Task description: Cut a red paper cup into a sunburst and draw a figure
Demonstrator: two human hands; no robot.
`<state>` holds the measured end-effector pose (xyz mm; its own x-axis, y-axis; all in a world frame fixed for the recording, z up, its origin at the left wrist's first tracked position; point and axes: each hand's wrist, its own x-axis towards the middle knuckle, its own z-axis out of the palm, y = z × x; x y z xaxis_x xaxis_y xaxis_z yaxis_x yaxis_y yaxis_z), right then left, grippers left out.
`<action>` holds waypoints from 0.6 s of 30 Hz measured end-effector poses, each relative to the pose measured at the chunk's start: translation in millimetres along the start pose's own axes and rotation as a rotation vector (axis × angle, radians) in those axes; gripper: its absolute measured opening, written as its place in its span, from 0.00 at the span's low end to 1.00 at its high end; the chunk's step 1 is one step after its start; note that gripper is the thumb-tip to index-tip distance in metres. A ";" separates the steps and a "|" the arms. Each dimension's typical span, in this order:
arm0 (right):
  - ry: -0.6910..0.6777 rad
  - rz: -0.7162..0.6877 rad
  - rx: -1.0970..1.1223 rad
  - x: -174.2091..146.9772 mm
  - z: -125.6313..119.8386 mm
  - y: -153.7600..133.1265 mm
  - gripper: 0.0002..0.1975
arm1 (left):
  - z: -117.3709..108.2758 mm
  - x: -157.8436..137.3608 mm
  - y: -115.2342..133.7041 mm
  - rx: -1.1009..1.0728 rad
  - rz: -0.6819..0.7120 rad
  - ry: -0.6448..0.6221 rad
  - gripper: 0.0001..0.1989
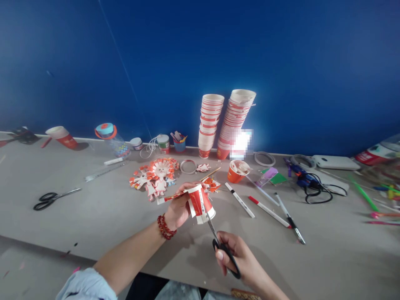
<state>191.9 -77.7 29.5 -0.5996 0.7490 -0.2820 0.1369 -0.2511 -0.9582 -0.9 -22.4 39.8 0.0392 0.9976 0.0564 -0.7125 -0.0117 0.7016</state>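
Observation:
My left hand (178, 210) grips a red and white paper cup (200, 203), which is tilted over the near part of the table. A cut strip of the cup's wall sticks out to the left beside my fingers. In my right hand (233, 254) is a pair of black-handled scissors (212, 228), with fingers through the loops. The blades reach up to the cup's side near its rim; whether they are closed on the paper I cannot tell. Just beyond the cup lie orange-red paper scraps (212, 184). Several cut-out paper figures (160, 177) with fringed orange-and-white heads lie left of it.
Two tall stacks of paper cups (211, 121) lean near the blue wall. An orange cup (237, 171) with scraps, a marker (240, 200), a red marker (270, 211) and a pen (290, 218) lie right. A glue gun (304, 177) sits farther right; other scissors (56, 197) lie left.

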 end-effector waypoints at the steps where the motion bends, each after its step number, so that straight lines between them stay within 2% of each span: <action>1: -0.001 0.001 0.000 -0.1 0.2 -0.9 0.33 | 0.0 0.2 0.0 -0.005 -0.002 -0.001 0.02; 11: 0.001 0.008 -0.005 -1.1 0.3 -6.9 0.33 | -0.4 -0.3 -1.5 -0.041 -0.039 0.000 0.05; 18: -0.003 0.005 -0.029 -2.1 -0.3 -8.6 0.32 | -1.8 -0.6 -3.8 -0.057 -0.006 -0.006 0.04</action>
<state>192.2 -76.9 38.3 -0.6012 0.7459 -0.2867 0.1629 -0.2368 -0.9578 0.5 -22.8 35.8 0.0475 0.9973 0.0567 -0.7507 -0.0018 0.6606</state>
